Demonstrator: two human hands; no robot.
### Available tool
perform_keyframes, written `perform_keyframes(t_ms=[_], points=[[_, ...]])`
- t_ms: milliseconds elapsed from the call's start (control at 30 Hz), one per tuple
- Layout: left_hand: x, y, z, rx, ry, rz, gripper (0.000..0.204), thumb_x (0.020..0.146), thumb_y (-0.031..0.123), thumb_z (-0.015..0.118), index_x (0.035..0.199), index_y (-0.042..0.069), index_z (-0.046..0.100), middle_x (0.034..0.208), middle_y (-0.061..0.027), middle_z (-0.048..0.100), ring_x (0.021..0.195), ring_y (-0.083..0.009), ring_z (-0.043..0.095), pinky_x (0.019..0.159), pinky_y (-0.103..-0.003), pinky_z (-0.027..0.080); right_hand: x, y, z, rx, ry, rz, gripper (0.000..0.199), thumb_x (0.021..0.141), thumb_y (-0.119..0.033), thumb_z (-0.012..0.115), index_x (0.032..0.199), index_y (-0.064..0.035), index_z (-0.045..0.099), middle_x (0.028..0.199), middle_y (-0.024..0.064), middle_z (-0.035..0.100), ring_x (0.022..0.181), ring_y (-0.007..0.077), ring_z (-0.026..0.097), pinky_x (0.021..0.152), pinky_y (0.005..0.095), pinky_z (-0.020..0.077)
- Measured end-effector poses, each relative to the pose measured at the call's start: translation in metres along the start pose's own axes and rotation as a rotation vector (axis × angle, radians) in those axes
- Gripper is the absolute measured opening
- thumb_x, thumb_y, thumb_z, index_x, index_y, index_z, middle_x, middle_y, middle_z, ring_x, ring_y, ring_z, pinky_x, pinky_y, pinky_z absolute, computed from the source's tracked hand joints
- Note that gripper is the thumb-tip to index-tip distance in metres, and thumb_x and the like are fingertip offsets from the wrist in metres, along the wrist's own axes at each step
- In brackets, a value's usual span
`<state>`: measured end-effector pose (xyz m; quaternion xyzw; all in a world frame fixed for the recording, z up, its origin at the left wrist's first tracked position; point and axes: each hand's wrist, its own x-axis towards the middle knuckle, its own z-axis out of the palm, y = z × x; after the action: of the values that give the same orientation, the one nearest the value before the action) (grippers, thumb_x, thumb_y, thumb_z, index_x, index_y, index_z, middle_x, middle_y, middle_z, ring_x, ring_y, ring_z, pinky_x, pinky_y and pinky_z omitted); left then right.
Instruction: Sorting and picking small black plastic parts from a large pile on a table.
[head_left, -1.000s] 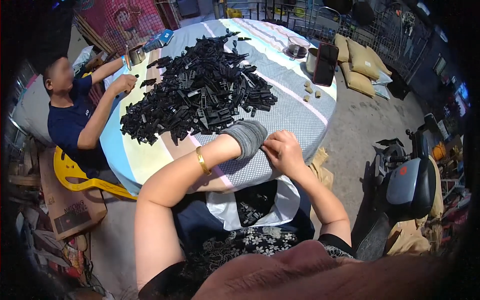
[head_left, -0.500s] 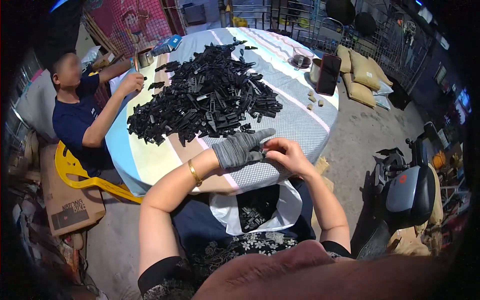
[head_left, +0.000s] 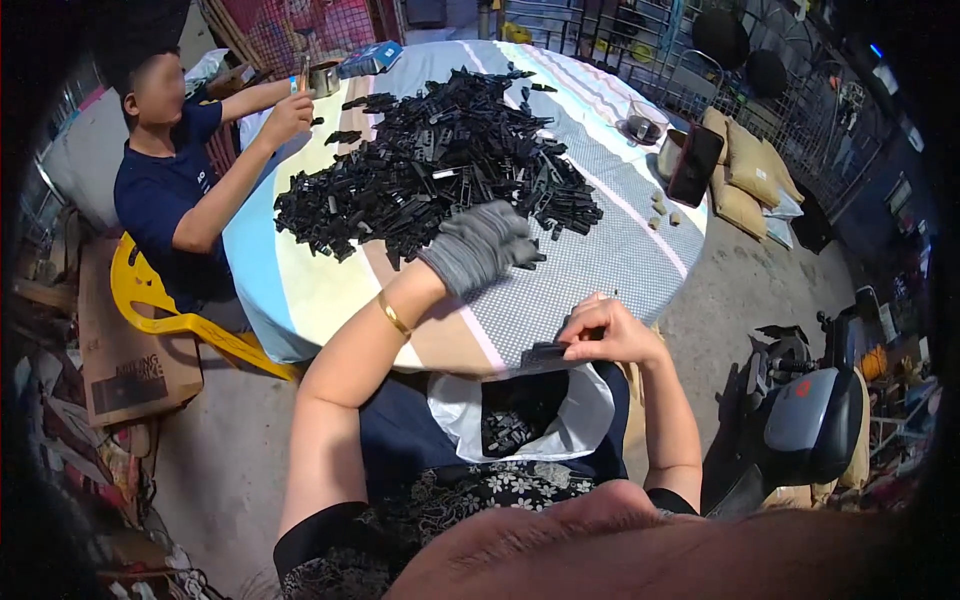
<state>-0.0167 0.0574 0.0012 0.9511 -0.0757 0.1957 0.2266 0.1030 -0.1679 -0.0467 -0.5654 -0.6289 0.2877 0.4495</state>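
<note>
A large heap of small black plastic parts (head_left: 440,150) lies on the cloth-covered table (head_left: 520,310). My left hand (head_left: 480,245), in a grey knitted glove, is at the heap's near right edge; motion smears its fingers, so their grip is unclear. Close to the table's front edge, my right hand (head_left: 615,332), bare, pinches a dark plastic part (head_left: 545,352) between thumb and fingers. Just below it a white bag (head_left: 585,415) gapes on my lap, with small black and grey pieces (head_left: 507,432) inside.
Across to the left a person (head_left: 180,190) sits on a yellow chair (head_left: 150,315), hands raised by a metal cup (head_left: 323,80). A propped phone (head_left: 695,165), a glass bowl (head_left: 642,125) and several small tan pieces (head_left: 660,210) are at the right. A scooter (head_left: 810,400) stands beyond.
My hands have parted: the gloved left one has moved up to the heap, while the right has come down toward the table edge with the dark part. The whole view has shifted slightly.
</note>
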Motion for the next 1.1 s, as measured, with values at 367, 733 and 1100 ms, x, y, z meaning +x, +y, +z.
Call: perform_keyframes(t_ms=[367,733,1100], points=[[0.003,-0.028,0.027,0.544,0.047,-0.252,0.025,0.070,0.020,0.065,0.091,0.007,0.062,0.094,-0.0137,0.053,0.091,-0.0316,0.052,0.078,-0.041,0.046,0.058,0.019,0.008,-0.730,0.487,-0.215,0.025,0.076,-0.009,0.062,0.101,-0.0047,0.062,0.095,0.0103,0.061,0.088,0.0304,0.057,0.075,0.0362,0.0474],[0.003,-0.007,0.012,-0.703,0.019,-0.341,0.039,0.077,-0.001,0.057,0.114,0.006,0.049,0.076,-0.0054,0.056,0.063,-0.0125,0.056,0.056,-0.026,0.050,0.036,0.008,0.010,-0.887,0.439,0.087,0.018,0.073,-0.011,0.061,0.090,-0.0068,0.064,0.078,0.0123,0.056,0.069,0.0306,0.057,0.063,0.0393,0.0473],[-0.005,0.012,0.029,-0.149,-0.277,-0.134,0.028,0.068,0.021,0.071,0.087,0.003,0.061,0.078,-0.0132,0.061,0.074,-0.0256,0.059,0.068,-0.035,0.046,0.009,-0.002,-0.007,-0.716,0.345,0.077,0.014,0.072,-0.012,0.068,0.082,-0.0033,0.065,0.075,0.0110,0.057,0.070,0.0297,0.058,0.063,0.0380,0.0467]])
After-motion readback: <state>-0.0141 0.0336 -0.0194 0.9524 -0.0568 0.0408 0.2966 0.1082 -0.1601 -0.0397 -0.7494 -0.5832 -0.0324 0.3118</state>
